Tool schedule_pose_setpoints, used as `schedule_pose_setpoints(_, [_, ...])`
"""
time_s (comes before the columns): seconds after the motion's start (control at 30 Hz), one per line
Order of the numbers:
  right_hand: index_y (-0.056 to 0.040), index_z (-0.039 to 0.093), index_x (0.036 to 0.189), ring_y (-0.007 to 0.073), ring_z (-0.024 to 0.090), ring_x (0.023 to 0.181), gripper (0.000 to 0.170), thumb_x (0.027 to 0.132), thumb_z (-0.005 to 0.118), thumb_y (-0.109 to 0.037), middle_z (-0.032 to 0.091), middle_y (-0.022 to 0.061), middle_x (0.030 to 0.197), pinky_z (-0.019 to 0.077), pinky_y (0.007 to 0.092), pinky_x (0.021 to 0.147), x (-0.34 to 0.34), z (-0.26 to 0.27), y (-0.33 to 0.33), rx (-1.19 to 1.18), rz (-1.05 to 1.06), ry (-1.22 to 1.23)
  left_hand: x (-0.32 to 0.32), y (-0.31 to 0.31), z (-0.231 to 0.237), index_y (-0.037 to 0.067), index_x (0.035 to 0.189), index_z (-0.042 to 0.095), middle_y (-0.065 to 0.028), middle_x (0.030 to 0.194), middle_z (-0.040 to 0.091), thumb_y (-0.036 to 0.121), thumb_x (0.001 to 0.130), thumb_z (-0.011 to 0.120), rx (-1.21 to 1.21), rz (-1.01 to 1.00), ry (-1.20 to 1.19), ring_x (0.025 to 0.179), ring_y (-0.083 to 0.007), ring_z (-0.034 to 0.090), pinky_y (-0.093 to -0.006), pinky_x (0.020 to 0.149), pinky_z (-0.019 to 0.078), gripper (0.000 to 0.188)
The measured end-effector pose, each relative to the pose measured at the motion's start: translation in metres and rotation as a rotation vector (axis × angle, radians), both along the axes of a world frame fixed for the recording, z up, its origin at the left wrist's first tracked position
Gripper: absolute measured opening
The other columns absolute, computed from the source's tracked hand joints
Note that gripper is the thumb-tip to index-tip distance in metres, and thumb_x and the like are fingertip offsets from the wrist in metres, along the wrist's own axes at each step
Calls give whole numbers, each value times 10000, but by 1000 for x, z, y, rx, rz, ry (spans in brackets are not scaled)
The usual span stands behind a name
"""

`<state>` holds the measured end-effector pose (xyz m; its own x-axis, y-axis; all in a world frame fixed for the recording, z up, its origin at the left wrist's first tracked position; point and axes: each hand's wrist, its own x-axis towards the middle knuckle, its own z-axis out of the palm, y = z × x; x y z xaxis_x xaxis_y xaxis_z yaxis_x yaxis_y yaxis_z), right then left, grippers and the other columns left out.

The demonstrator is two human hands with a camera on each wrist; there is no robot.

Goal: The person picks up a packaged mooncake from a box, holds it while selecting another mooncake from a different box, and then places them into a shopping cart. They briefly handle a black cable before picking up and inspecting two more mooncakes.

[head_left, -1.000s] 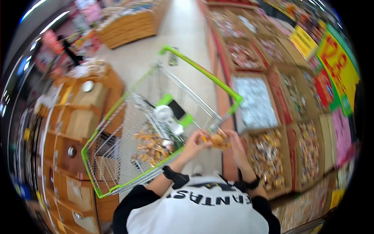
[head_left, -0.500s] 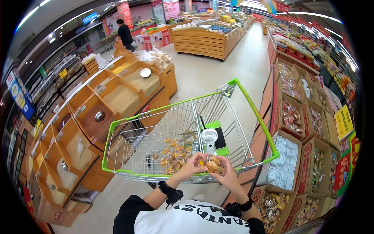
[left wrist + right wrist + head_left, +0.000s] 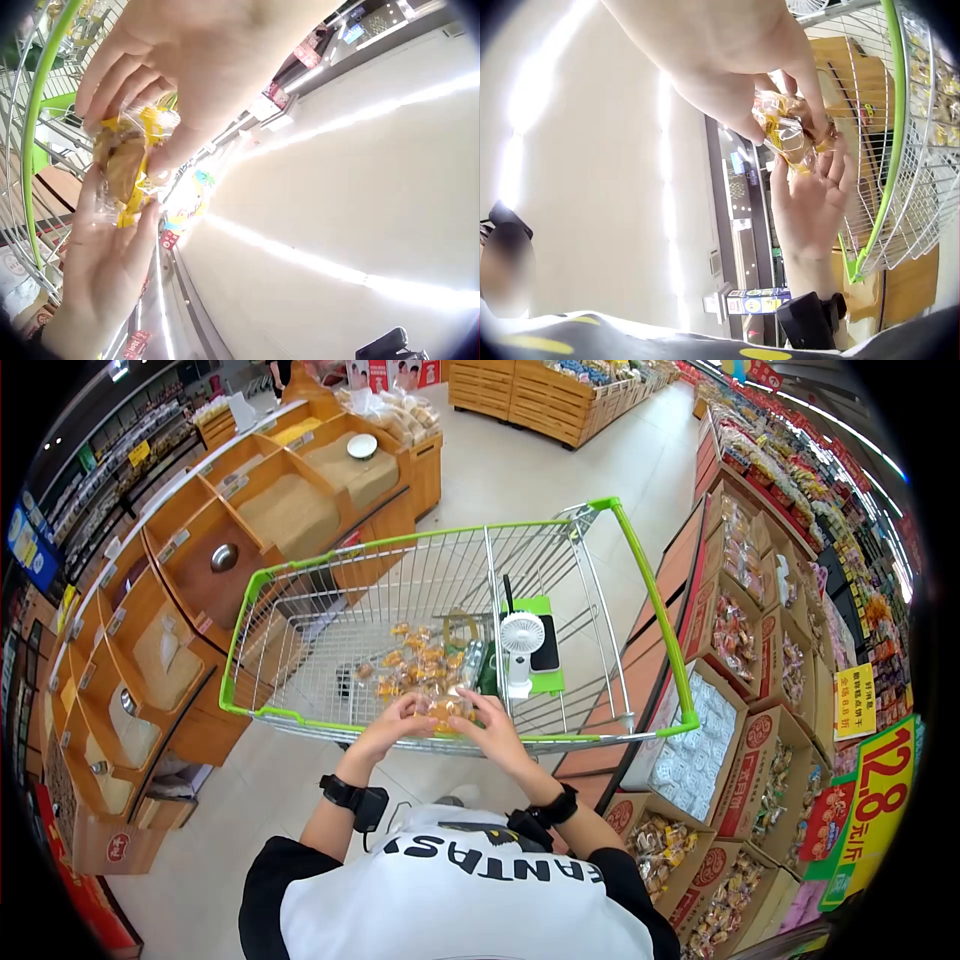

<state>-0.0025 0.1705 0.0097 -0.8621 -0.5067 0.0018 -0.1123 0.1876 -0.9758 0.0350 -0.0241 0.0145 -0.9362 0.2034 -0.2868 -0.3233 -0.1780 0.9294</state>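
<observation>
Both hands hold small wrapped pastries in clear packaging with yellow print, over the near side of the shopping cart. My left hand grips the packaging from the left with thumb and fingers. From the other side my right hand pinches it; thumb and fingertips lie on the crinkled film in the right wrist view. The left wrist view shows a brown pastry through the film. Just beyond the hands, several similar wrapped pastries lie loose in the cart basket.
A white handheld fan and a dark phone are in the cart beside a green panel. Wooden bins curve along the left. Cardboard boxes of wrapped snacks line the right, with a yellow price sign.
Both hands have moved left with the pastries, from the cart's right end to over its near rim by the pile. The head view has also shifted.
</observation>
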Motion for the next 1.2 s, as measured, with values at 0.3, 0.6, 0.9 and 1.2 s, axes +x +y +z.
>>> schedule_pose_setpoints(0.3, [-15,253,1261,189,533,835,632,771,609,-195,437,160,1052,501,282,610,0,-34,-28,-5,17,-330,8,-15,-21,37,1077,517,-59,985,546,251,815,522,-59,90,-253,846,-119,539,-244,710,471,338])
schedule_pose_setpoints(0.6, [-31,164,1315,247,428,1104,709,784,597,-210,410,226,1171,385,308,877,-23,-26,-46,-221,-80,-79,-28,-25,-27,58,1239,377,-79,1084,500,286,826,495,-15,542,-89,951,-139,502,-288,795,430,486])
schedule_pose_setpoints(0.9, [-5,462,1157,144,537,948,397,820,542,-199,561,109,1052,403,266,835,-10,-28,12,-14,433,-297,-36,-10,-16,40,1081,491,-72,949,575,201,844,417,-132,119,-15,881,-127,544,-262,760,427,296])
schedule_pose_setpoints(1.2, [4,476,1132,132,527,942,328,842,501,-148,573,89,997,416,252,815,35,5,90,48,216,-307,-42,63,-2,20,949,531,-58,846,576,134,846,426,-73,-214,40,802,-118,546,-244,724,433,186])
